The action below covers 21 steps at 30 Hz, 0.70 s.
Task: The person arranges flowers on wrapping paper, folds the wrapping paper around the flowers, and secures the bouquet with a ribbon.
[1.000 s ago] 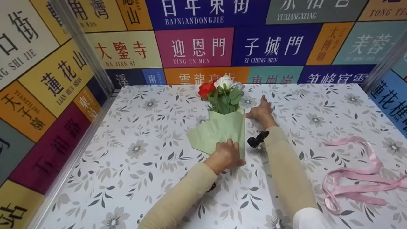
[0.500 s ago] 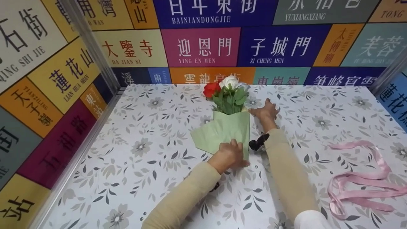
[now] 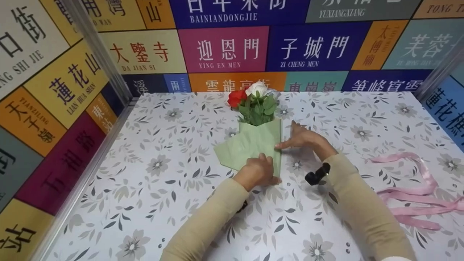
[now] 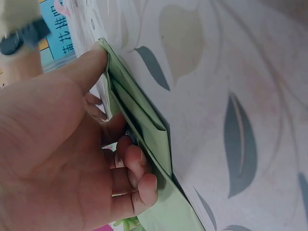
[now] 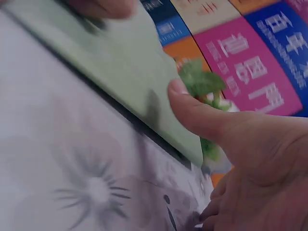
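Observation:
A bouquet lies on the table in the head view, with a red rose (image 3: 237, 98), a white rose (image 3: 257, 88) and green leaves (image 3: 257, 108) at its top. Pale green wrapping paper (image 3: 253, 141) covers the stems, a wide flap spreading left. My left hand (image 3: 255, 170) grips the paper's lower end; in the left wrist view its fingers curl against the folded paper (image 4: 139, 110), thumb at the corner. To the right, my right hand (image 3: 302, 138) has its thumb at the paper's right edge and its other fingers extended away. The stems are hidden.
A long pink ribbon (image 3: 413, 210) lies loosely looped on the table's right side, partly behind the right sleeve (image 3: 366, 203). The patterned tabletop (image 3: 181, 210) meets colourful lettered panels (image 3: 223, 50) at the back and the left.
My right hand has come down along the paper's right edge, from near its top to about its middle. The left hand has stayed at the lower end. The head view has shifted slightly.

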Each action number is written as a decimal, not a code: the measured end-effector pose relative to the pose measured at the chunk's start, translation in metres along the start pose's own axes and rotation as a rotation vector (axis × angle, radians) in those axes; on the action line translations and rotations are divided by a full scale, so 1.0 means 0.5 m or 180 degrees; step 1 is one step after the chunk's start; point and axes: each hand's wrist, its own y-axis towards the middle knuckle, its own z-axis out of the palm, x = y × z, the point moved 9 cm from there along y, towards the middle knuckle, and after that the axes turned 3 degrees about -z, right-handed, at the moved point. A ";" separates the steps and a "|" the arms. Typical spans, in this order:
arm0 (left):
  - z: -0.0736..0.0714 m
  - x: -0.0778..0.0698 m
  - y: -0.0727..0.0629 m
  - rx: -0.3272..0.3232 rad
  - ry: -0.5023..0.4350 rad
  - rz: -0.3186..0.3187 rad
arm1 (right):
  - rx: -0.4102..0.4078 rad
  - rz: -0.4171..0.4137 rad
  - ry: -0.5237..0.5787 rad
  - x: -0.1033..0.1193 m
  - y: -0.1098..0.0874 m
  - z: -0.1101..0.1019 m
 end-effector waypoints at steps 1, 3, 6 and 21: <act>-0.001 0.000 0.000 -0.0003 0.0017 0.0027 | 0.0043 -0.0081 -0.0154 0.009 -0.012 0.010; -0.002 0.001 0.000 -0.0026 0.0022 0.0065 | 0.0112 -0.0203 -0.0373 0.024 -0.033 0.031; -0.005 0.002 0.001 -0.0057 0.0013 0.0095 | 0.0151 -0.0307 -0.0677 0.041 -0.058 0.054; -0.003 -0.006 0.000 -0.0092 0.0219 0.0081 | -0.0043 -0.0361 -0.0884 0.046 -0.047 0.075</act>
